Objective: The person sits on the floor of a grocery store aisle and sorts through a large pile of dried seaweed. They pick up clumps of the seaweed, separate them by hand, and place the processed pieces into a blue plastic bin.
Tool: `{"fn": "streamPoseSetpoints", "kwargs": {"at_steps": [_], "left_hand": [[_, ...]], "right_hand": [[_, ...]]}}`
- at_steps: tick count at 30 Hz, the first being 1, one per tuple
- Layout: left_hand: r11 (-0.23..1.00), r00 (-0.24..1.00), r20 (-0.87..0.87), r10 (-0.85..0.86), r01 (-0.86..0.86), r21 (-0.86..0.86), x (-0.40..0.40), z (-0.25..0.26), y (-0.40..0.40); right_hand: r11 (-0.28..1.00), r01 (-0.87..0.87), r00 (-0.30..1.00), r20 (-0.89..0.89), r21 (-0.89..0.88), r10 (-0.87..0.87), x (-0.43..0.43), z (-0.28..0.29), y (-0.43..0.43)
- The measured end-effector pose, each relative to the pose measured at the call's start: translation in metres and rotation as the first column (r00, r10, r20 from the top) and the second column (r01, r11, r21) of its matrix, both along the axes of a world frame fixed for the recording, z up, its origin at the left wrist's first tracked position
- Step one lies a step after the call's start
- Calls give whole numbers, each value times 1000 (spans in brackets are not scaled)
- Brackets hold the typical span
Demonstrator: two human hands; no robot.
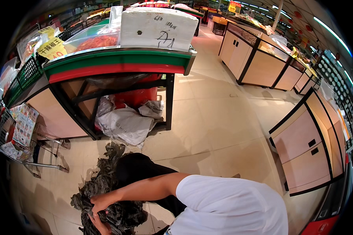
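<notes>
A tall heap of dark, crumpled, leafy strips (125, 216), which look like dried seaweed, lies on the tiled floor. Fingers curled, my right hand (100, 202) grips strips near the heap's left side. Just below it, my left hand (101, 225) presses against the same heap. Dark strips hide part of its fingers, and its wrist runs off the bottom edge, so its hold is unclear. A narrower part of the heap stretches up beside my black-trousered knee (135, 164).
A green-and-red display stand (117, 61) carries a white foam box (158, 29) and a clear bin of red dried goods (98, 41). White sacks (128, 123) lie beneath. A metal shopping cart (51, 164) stands left; wooden cabinets (307, 147) stand right.
</notes>
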State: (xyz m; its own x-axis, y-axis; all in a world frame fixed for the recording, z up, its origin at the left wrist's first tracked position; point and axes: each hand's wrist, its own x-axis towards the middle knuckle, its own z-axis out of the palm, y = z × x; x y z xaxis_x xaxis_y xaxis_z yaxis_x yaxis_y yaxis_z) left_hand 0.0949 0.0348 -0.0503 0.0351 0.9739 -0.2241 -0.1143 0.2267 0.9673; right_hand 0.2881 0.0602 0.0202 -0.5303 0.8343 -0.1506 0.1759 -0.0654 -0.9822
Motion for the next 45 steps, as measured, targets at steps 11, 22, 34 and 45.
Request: {"fn": "streamPoseSetpoints", "kwargs": {"at_steps": [11,22,34,45], "left_hand": [[995,995,-80,-59,65,75,-2,-2,-2],[994,994,-55,-92,89,-57,8,15,-8],[989,985,-104,-136,128,-76,1,4,0],[991,990,-53,-133,132,-12,2,6,-3]], "right_hand": [[982,137,965,-206,-132,-162,-13,-34,9],[965,72,996,-38,-251,-84,-7,-19,4],[961,40,994,-83,-274,-65,-4,-16,3],[950,22,991,-118,-310,-62,-5,-14,3]]}}
